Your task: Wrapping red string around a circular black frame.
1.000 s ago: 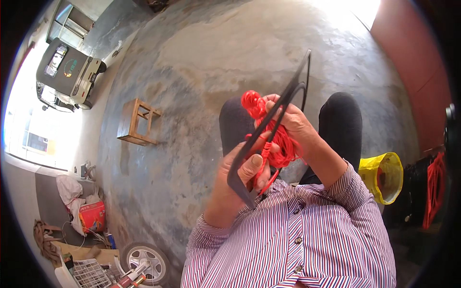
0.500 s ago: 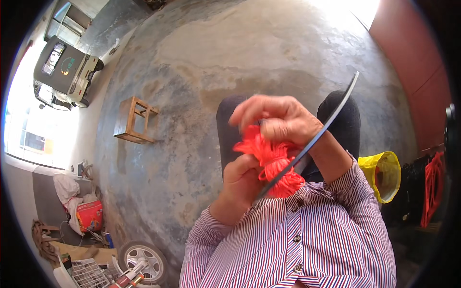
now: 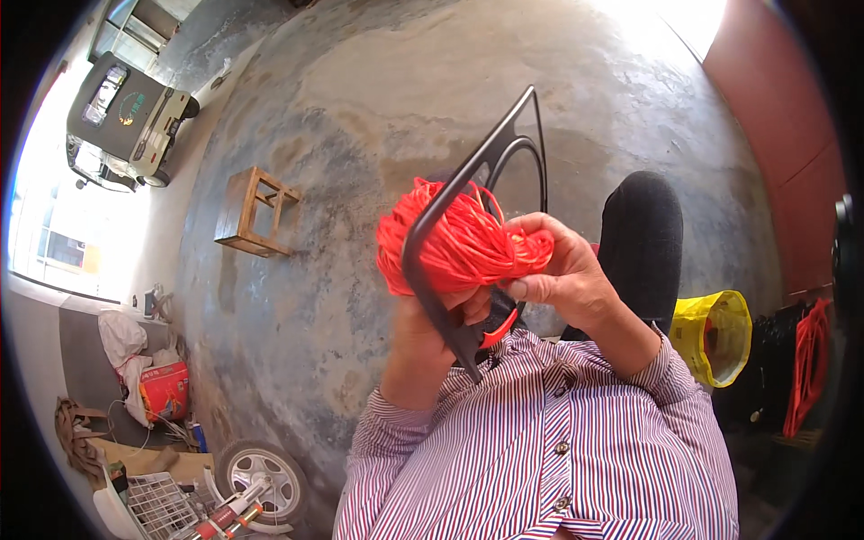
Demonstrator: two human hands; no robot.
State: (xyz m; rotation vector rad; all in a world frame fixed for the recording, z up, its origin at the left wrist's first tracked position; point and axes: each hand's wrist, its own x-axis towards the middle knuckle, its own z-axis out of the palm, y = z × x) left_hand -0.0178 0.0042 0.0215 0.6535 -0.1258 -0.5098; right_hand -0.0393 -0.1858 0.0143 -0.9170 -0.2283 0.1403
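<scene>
A thick bundle of red cord (image 3: 463,238) lies between my hands in front of my body, with loose loops at its upper side. Beneath it, my left hand (image 3: 423,326) is closed around its lower side, most of the fingers hidden. My right hand (image 3: 578,279) pinches the narrow, gathered right end between thumb and fingers. A flat black frame (image 3: 467,171) with rounded corners and a ring-shaped inner part stands tilted across the bundle. Its lower end passes close by my left hand; whether that hand grips it too, I cannot tell.
A wooden stool (image 3: 241,209) lies on its side on the concrete floor. At lower left are a spoked wheel (image 3: 265,477), a white wire basket (image 3: 162,506) and a red bag (image 3: 165,391). On the right stands a yellow bag (image 3: 691,328) near hanging red cord (image 3: 807,369).
The cord bundle has moved up and left and turned sideways. The black frame, earlier edge-on, now shows its face. My right hand has come down to the bundle's right end.
</scene>
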